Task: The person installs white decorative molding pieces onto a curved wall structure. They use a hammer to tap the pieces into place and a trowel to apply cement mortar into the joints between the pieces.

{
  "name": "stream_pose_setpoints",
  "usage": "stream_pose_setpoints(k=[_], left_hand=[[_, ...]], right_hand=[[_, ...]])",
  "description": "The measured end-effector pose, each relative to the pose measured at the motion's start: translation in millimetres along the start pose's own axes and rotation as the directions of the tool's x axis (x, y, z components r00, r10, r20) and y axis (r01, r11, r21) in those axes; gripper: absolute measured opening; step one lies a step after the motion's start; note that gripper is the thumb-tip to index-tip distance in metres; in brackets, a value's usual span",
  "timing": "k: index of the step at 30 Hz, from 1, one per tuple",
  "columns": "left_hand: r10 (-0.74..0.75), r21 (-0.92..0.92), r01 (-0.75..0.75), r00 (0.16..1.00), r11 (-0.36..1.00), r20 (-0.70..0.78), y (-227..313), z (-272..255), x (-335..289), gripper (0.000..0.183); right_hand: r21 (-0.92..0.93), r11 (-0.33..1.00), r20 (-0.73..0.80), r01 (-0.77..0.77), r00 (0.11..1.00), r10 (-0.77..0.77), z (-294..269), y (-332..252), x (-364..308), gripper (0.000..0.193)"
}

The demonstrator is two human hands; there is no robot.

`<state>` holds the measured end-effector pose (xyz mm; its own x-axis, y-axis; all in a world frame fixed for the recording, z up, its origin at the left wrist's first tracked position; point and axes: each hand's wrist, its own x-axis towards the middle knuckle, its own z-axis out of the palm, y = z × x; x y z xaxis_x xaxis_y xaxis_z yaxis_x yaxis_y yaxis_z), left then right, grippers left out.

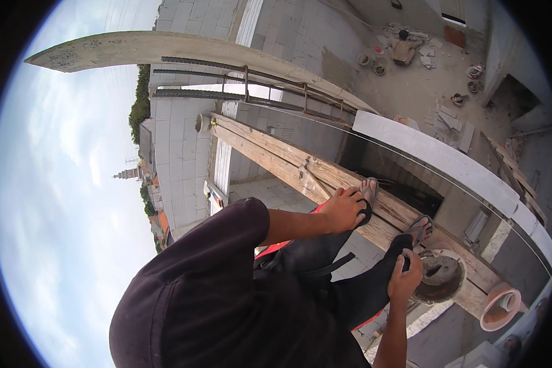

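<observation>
My left hand (345,210) is closed at the black trouser cuff (365,214) of my left leg, its fingers curled over the cloth by the ankle. Lower on the right, my right hand (405,277) grips the other black trouser leg (374,283) near the shin. Both feet wear flip-flops (421,229) and stand on wooden planks (276,153). Right beside my right hand sits a bucket of grey mortar (438,276). Farther right on the planks is a pinkish tub (500,306) with a smaller round container inside.
A row of pale blocks (435,156) runs beyond the planks, with a taut string along it. Rebar (245,86) juts left below a concrete beam (153,48). Far below, a person (403,49) crouches among broken pieces and buckets. A small bucket (203,122) stands at the planks' far end.
</observation>
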<state>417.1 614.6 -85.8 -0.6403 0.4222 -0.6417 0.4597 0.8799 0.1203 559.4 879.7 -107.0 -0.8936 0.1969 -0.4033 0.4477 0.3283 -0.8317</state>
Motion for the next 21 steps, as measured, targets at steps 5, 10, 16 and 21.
stream_pose_setpoints(k=[5, 10, 16, 21], left_hand=[[-0.064, 0.107, 0.044, 0.981, 0.993, 0.185, 38, -4, -36, 0.04], [-0.119, 0.201, 0.06, 0.948, 0.978, 0.297, 95, -23, -75, 0.06], [-0.05, 0.161, -0.019, 0.908, 0.987, 0.416, 100, -15, -85, 0.067], [0.004, 0.198, -0.075, 0.941, 0.977, 0.338, 98, 27, -69, 0.048]], right_hand=[[-0.061, 0.99, -0.015, -0.128, 0.992, 0.127, 11, -7, -42, 0.022], [-0.264, 0.935, 0.019, -0.238, 0.967, 0.252, 27, 0, -72, 0.032], [-0.279, 0.878, 0.056, -0.389, 0.906, 0.42, 37, -24, -83, 0.041], [-0.13, 0.881, -0.131, -0.454, 0.889, 0.438, 44, 4, -98, 0.046]])
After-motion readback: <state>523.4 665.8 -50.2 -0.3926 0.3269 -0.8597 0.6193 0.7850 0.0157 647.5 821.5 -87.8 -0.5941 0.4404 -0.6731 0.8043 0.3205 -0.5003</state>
